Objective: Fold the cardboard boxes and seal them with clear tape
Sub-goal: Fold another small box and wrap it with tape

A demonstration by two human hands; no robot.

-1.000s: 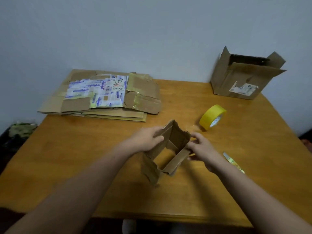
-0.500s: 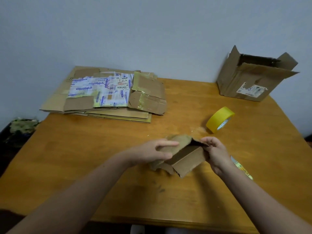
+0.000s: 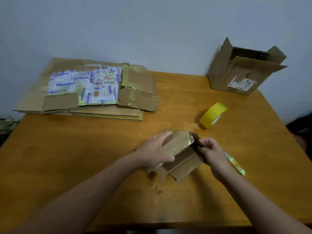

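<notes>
The box [image 3: 179, 154], upright and open a second ago, is now being laid over on the bench [image 3: 84, 157], long axis left-right. It is being clasped by the left hand [image 3: 155, 152]; its right-end flap is being pinched by the right hand [image 3: 211, 149], nearer the tape [image 3: 213, 115].

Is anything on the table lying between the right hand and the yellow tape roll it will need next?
Nothing visible does. The right hand pinches a flap of the small brown cardboard box; the yellow tape roll stands on edge just beyond it, with only bare wooden table between them.
</notes>
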